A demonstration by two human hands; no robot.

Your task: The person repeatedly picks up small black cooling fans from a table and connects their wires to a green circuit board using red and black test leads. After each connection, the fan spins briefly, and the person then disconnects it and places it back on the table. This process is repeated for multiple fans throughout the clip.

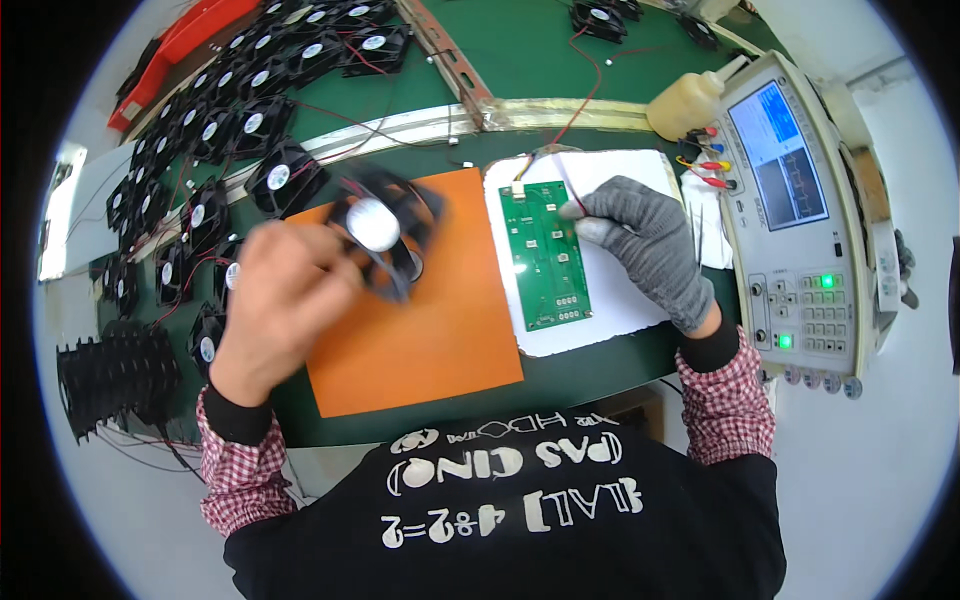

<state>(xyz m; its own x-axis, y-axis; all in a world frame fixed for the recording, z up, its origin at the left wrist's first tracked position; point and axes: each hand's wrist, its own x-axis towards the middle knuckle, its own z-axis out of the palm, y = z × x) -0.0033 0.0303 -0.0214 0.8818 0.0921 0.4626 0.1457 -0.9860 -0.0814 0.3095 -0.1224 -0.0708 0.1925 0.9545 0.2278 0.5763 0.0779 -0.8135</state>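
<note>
My bare left hand [285,295], smeared by motion, has its fingers closed at the near left side of a black cooling fan [373,224]. The fan, also blurred, is tilted over an orange mat [420,350], with its round white label facing up. My right hand [645,235], in a grey glove, pinches a thin dark red wire [573,185] between thumb and forefinger. Beside those fingertips a green circuit board [545,275] lies on a white pad [625,310]. A white connector [518,188] with several thin wires sits at the board's far left corner.
Many black fans [255,125] with red leads crowd the table's left and far left. A stack of fans [115,375] stands at the left edge. On the right are a test instrument [790,210] with a lit screen, coloured clips [715,165] and a yellowish squeeze bottle [685,105].
</note>
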